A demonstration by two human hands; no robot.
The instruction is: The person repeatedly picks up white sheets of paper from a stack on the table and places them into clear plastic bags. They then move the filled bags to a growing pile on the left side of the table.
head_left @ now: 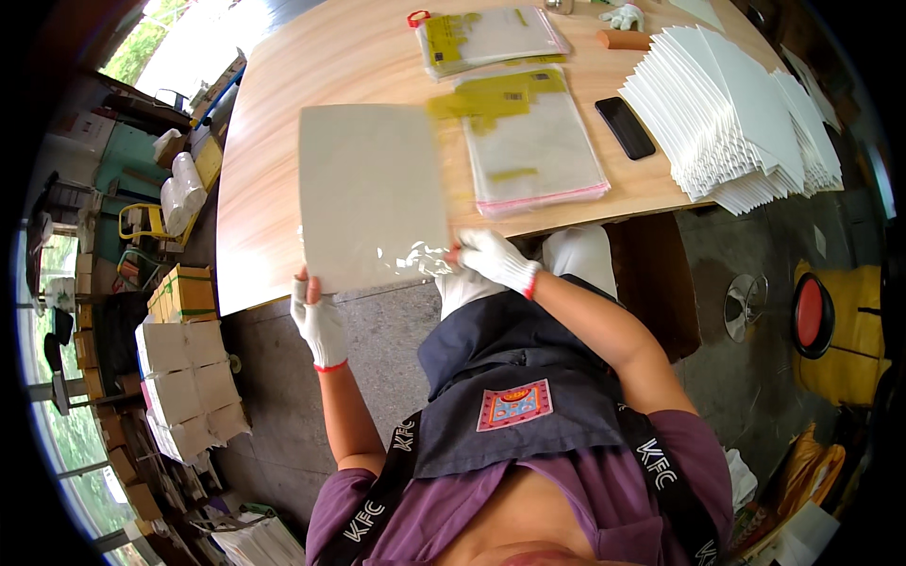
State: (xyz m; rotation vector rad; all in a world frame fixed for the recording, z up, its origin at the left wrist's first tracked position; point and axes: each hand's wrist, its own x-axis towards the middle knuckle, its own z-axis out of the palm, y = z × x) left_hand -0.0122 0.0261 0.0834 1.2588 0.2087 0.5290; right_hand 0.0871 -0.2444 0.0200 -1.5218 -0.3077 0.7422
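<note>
Left hand (319,324) grip pinches bagged sheet (373,196) bottom corner; right hand (493,257) grip clasps bag mouth.

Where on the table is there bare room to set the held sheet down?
Bare wood lies on the table left of the grey sheet held in both hands, and above it beside the upper bag pile. The right is crowded: clear bags, phone, white stack.

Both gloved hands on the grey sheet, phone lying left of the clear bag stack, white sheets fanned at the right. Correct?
Not quite. The head view shows the black phone to the right of the clear bag stack, between it and the fanned white sheets. The rest holds: left hand and right hand, both gloved, hold the grey sheet.
</note>
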